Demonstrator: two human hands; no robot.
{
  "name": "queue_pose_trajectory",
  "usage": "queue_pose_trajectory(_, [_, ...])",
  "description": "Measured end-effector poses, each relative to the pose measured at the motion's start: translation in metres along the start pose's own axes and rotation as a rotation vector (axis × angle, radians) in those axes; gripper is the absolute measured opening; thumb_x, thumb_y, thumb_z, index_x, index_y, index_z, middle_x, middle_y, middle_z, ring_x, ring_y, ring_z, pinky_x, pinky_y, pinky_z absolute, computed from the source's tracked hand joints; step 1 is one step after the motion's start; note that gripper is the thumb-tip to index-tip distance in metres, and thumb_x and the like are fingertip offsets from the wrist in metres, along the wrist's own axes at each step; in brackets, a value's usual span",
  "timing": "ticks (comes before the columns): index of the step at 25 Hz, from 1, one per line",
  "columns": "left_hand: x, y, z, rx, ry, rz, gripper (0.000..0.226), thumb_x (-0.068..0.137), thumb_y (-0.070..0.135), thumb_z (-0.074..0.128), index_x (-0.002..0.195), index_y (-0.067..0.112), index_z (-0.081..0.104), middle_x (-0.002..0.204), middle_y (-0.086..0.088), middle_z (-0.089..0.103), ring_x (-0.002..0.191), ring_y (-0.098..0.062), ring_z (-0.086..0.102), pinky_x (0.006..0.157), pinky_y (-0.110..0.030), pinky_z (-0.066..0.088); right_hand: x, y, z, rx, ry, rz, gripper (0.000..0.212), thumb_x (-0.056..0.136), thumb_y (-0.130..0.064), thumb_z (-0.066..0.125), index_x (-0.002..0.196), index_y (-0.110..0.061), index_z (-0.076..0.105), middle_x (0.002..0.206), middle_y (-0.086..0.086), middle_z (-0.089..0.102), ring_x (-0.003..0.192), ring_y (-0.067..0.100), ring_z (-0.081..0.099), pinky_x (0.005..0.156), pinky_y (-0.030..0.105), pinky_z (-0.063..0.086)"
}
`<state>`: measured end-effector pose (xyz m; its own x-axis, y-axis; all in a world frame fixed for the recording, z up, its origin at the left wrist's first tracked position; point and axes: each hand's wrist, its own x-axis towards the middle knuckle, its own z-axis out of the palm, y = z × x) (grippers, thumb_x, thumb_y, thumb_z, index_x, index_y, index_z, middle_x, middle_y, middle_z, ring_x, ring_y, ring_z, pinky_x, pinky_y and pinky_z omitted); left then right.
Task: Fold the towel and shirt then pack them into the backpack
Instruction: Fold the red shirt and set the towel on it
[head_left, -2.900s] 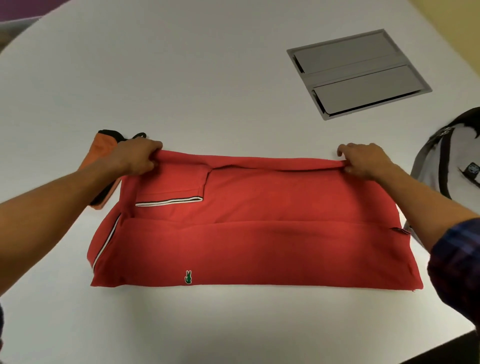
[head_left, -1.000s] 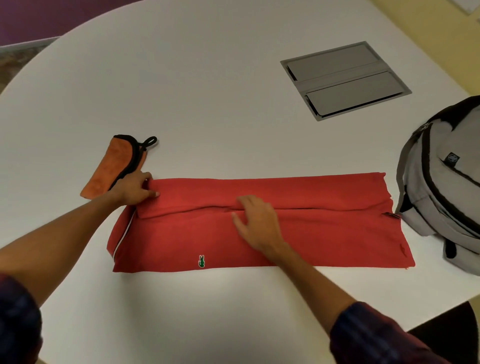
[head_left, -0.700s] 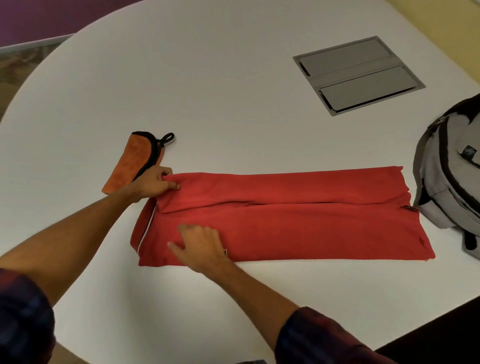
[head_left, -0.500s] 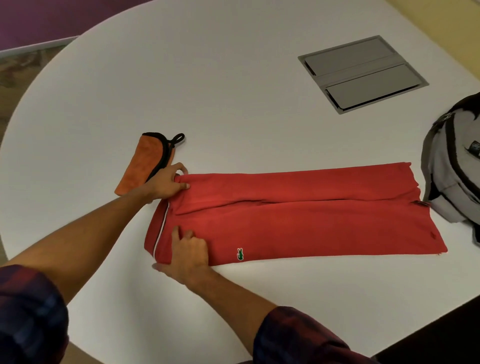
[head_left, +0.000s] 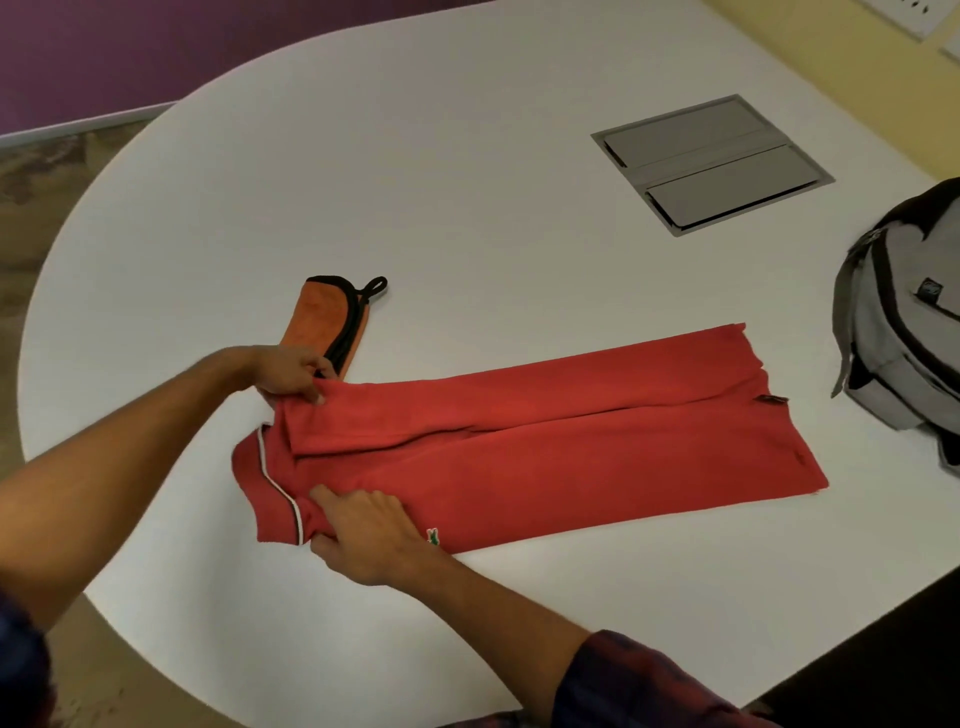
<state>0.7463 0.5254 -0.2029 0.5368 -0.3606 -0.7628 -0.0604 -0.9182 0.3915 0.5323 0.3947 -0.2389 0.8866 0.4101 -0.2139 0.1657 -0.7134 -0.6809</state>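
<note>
Shirt (head_left: 545, 441), red, lay as a long narrow band across the table (head_left: 415, 182), collar end at 9 o'clock, hem at 3 beside the backpack (head_left: 904, 332). Left hand (head_left: 291, 374) pinched the far collar corner; right hand (head_left: 369, 535) gripped the near one, thumb under the edge. Folded towel (head_left: 327, 322) just beyond, at 10 o'clock. Judgement: soft, light, limp knit; take both corners together or layers slip

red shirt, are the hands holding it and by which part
Both hold the red shirt at its collar end: the left hand pinches the far corner, the right hand grips the near corner by the striped collar edge.
</note>
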Motion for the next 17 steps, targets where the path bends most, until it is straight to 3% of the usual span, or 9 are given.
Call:
queue_pose_trajectory(2, [-0.022,-0.004,-0.011,-0.024,-0.035,-0.074,0.032,0.075,0.019,0.071,0.103,0.035,0.068,0.117,-0.003,0.062,0.102,-0.026,0.065,0.082,-0.046,0.058,-0.019,-0.001,-0.012,0.16,0.023,-0.027,0.039,0.088,-0.026,0.057,0.124,-0.018,0.045,0.099,0.017,0.069,0.087,0.044,0.062,0.071,0.045,0.048])
queue_pose_trajectory(4, [-0.04,0.01,-0.017,-0.113,-0.063,-0.057,0.037,0.082,0.015,0.068,0.113,0.036,0.067,0.113,0.002,0.062,0.091,-0.025,0.069,0.075,-0.04,0.06,-0.041,0.008,-0.03,0.316,0.071,-0.001,0.039,0.088,-0.029,0.057,0.126,-0.03,0.046,0.105,0.007,0.07,0.093,0.036,0.065,0.079,0.047,0.052])
queue_pose_trajectory(6, [-0.054,0.043,-0.019,-0.229,-0.06,0.022,0.027,0.088,0.014,0.06,0.11,0.026,0.071,0.095,0.001,0.067,0.069,-0.016,0.067,0.064,-0.032,0.058,-0.066,0.021,-0.056,0.495,0.169,0.041,0.036,0.091,-0.031,0.059,0.126,-0.033,0.05,0.112,-0.004,0.07,0.102,0.021,0.067,0.088,0.045,0.052])
queue_pose_trajectory(8, [-0.058,0.083,-0.018,-0.338,-0.03,0.108,0.028,0.087,0.021,0.053,0.103,0.009,0.073,0.09,-0.009,0.07,0.07,-0.013,0.067,0.061,-0.025,0.056,-0.092,0.038,-0.085,0.684,0.247,0.085,0.028,0.094,-0.03,0.06,0.122,-0.029,0.058,0.116,-0.009,0.068,0.107,0.01,0.065,0.091,0.035,0.053])
queue_pose_trajectory(11, [-0.043,0.144,-0.017,-0.563,-0.083,0.144,0.04,0.085,0.012,0.039,0.111,-0.004,0.064,0.11,-0.025,0.068,0.095,-0.031,0.066,0.081,-0.032,0.059,-0.13,0.074,-0.131,0.816,0.349,0.161,0.021,0.095,-0.022,0.06,0.115,-0.024,0.064,0.115,-0.012,0.068,0.106,0.009,0.065,0.076,0.024,0.051])
queue_pose_trajectory(13, [-0.029,0.186,-0.014,-0.672,-0.14,0.175,0.051,0.07,0.007,0.038,0.114,-0.007,0.061,0.109,-0.03,0.066,0.095,-0.036,0.068,0.087,-0.037,0.057,-0.151,0.104,-0.155,0.847,0.423,0.218,0.023,0.095,-0.015,0.059,0.116,-0.025,0.063,0.114,-0.013,0.069,0.1,0.007,0.065,0.064,0.023,0.052])
queue_pose_trajectory(17, [0.01,0.272,0.004,-0.456,-0.121,0.307,0.047,0.082,-0.016,0.034,0.117,-0.003,0.062,0.107,-0.023,0.071,0.099,-0.028,0.07,0.086,-0.029,0.057,-0.186,0.17,-0.194,0.856,0.584,0.369,0.031,0.094,-0.009,0.058,0.119,-0.027,0.06,0.111,-0.01,0.067,0.083,0.002,0.066,0.055,0.023,0.053])
